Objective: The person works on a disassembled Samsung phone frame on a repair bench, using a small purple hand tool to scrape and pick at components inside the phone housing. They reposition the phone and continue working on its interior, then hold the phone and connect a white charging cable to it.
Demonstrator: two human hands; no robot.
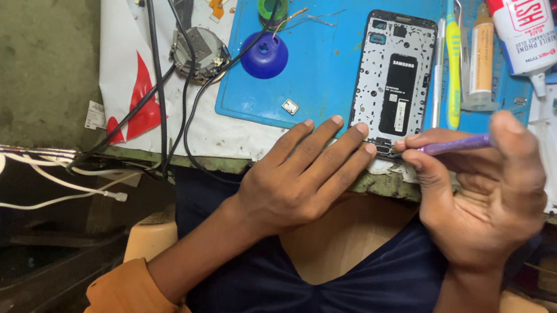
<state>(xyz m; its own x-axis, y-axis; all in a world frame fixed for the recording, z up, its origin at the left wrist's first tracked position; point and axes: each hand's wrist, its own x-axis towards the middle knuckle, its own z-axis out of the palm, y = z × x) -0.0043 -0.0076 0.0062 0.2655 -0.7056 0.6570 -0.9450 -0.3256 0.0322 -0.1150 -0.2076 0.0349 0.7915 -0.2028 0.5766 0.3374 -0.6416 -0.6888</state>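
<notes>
An opened phone (393, 79) lies back-up on a blue work mat (324, 51), its inner frame and black battery showing. My left hand (304, 173) rests flat at the mat's near edge, fingertips pressing on the phone's lower end. My right hand (489, 189) grips a thin purple tool (455, 145) like a pen, with the tip at the phone's bottom edge beside my left fingertips.
On the mat are a blue suction cup (264, 55), a green tape ring (273, 4), a small metal part (290, 107) and a yellow-green tool (454, 64). A white bottle (523, 30) and a clear bottle (483, 61) stand right. Black cables (162, 82) run left.
</notes>
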